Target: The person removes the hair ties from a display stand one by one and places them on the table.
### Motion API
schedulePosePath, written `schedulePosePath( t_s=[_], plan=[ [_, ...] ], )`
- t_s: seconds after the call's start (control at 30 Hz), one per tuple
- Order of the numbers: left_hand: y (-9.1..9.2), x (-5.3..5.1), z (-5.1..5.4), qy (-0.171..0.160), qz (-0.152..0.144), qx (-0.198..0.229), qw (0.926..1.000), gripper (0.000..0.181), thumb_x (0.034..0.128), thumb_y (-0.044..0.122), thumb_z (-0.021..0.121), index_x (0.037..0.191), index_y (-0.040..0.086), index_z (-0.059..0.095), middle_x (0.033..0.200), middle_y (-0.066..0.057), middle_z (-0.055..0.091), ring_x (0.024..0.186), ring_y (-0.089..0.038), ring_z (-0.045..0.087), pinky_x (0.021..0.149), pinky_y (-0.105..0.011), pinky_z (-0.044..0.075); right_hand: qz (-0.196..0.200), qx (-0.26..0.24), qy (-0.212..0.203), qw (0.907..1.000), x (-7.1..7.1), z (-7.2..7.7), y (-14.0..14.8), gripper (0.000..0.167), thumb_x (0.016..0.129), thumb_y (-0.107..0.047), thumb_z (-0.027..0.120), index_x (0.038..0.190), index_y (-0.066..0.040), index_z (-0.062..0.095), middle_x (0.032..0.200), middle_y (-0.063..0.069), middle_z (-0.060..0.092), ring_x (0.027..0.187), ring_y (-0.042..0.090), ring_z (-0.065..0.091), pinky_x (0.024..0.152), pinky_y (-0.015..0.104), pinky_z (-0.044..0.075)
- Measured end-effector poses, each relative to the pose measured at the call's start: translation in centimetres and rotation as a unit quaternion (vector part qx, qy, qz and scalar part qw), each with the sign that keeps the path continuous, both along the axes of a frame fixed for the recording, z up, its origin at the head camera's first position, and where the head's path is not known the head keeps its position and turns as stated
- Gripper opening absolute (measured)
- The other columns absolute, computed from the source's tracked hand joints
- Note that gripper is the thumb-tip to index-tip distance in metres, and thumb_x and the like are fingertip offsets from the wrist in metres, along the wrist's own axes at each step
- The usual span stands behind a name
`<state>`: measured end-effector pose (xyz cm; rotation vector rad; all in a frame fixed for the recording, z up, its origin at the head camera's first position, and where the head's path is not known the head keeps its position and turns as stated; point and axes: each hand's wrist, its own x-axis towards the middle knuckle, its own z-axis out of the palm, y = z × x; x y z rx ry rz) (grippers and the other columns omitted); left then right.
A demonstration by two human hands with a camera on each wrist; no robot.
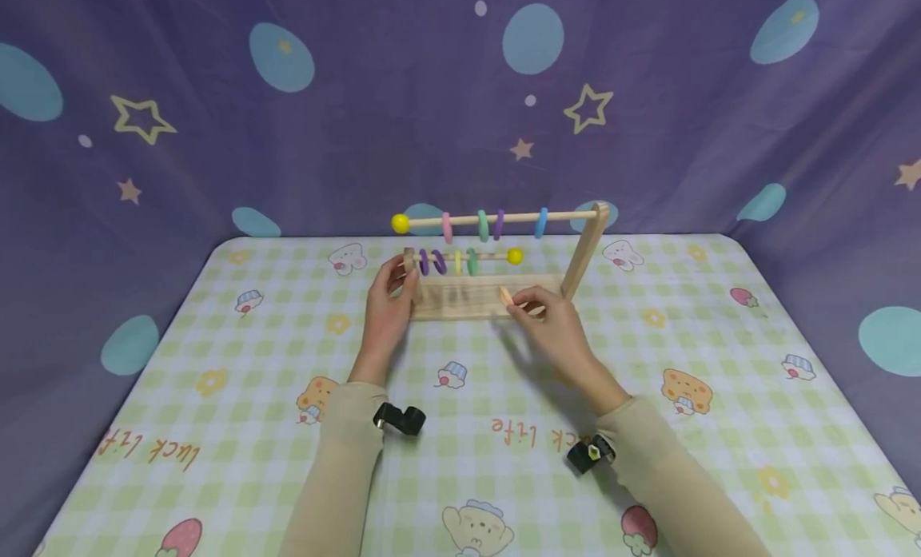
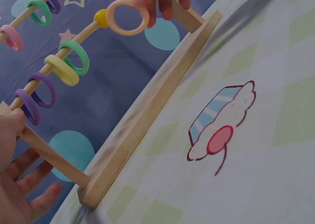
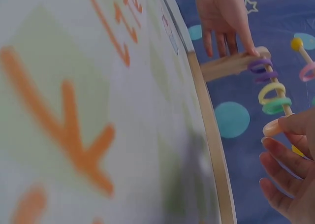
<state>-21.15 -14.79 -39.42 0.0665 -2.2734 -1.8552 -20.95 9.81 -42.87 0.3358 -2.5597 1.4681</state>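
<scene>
We judge the step in hand to be adding a ring to the lower rod (image 1: pixel 496 256) of a wooden stand (image 1: pixel 460 297): the peach ring (image 1: pixel 506 296) is near the rod's free end and not yet on it.

Right hand (image 1: pixel 550 321): thumb and forefinger are nearly together, pinching the peach ring by its edge; the other fingers are loosely bent and carry nothing that we can see. Left hand (image 1: pixel 388 309): thumb and fingers close about the top of the short post (image 2: pixel 54 157), with the lower fingers spread loosely behind it; we take this as steadying.

Position of the ring: at the right fingertips, projecting from them toward the left hand, its opening facing the left wrist camera. The yellow ball (image 1: pixel 514 256) capping the lower rod lies just ahead of the right fingers; we cannot tell whether ring and ball touch. From the left fingers outward along that rod we note two purple rings (image 1: pixel 440 261), then a yellow ring (image 1: pixel 457 262), then a green ring (image 1: pixel 472 261).

Next move, in our judgement: lift the ring level with the ball, centre the opening on it and pass it over toward the left fingers. Risk: an off-centre approach could catch the ball and twist the ring in so slight a pinch.
</scene>
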Motion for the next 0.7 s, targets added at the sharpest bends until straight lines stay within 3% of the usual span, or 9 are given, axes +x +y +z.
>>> schedulePosePath(
  t_s=[0.17, 0.7],
  plan=[
    [0.2, 0.3, 0.6, -0.002, 0.002, -0.001, 1.0000, 0.044, 0.1040, 0.011, 0.051, 0.144, -0.005, 0.043, 0.139, -0.026, 0.051, 0.127, -0.037, 0.049, 0.104, -0.043, 0.044, 0.018, 0.020, 0.004, 0.9996, 0.0, 0.0, -1.4, 0.009, 0.093, -0.014, 0.071, 0.099, -0.008, 0.072, 0.096, 0.004, 0.072, 0.090, 0.021, 0.065, 0.080, 0.039, 0.053],
    [0.2, 0.3, 0.4, -0.002, 0.000, -0.001, 1.0000, 0.044, 0.1037, 0.012, 0.052, 0.144, -0.004, 0.043, 0.138, -0.026, 0.052, 0.126, -0.037, 0.050, 0.104, -0.042, 0.044, 0.073, 0.078, -0.013, 0.9941, -0.4, 0.2, -6.1, 0.008, 0.092, -0.019, 0.072, 0.099, -0.014, 0.072, 0.096, -0.001, 0.071, 0.087, 0.017, 0.065, 0.074, 0.034, 0.053]
  ],
)
